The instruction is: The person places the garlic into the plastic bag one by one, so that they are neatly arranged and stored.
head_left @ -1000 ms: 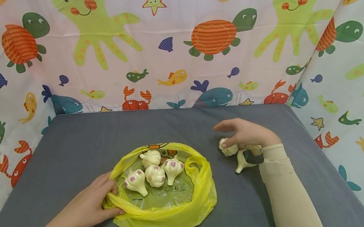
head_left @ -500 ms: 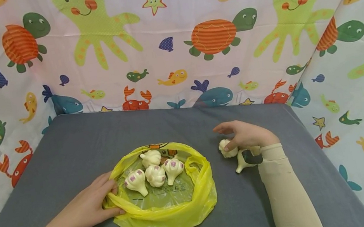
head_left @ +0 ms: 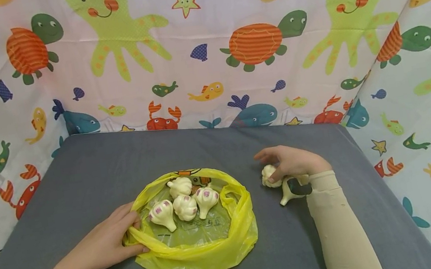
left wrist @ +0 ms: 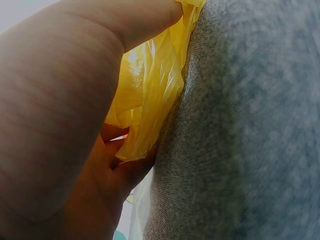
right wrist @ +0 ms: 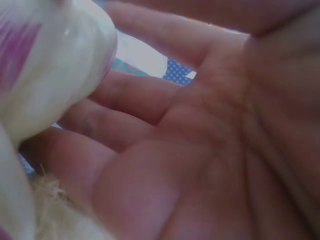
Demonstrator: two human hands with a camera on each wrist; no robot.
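On the left, my left hand pinches the rim of a yellow plastic bag, its thumb outside and its fingers over the edge. The left wrist view shows the crumpled bag side between thumb and fingers. Several white garlic bulbs with purple marks lie inside the bag. Over on the right, my right hand reaches around a garlic bulb on the table, thumb at its near side. In the right wrist view the fingers extend loosely behind the bulb, their tips hidden by it.
A second loose garlic bulb lies below the right wrist, partly covered by a black wrist strap. Grey cloth covers the table. Curtains printed with sea animals stand behind it and along both sides.
My right hand has lowered slightly over the loose bulb, which stays in place. My left hand keeps its hold on the bag. The head view has shifted a little.
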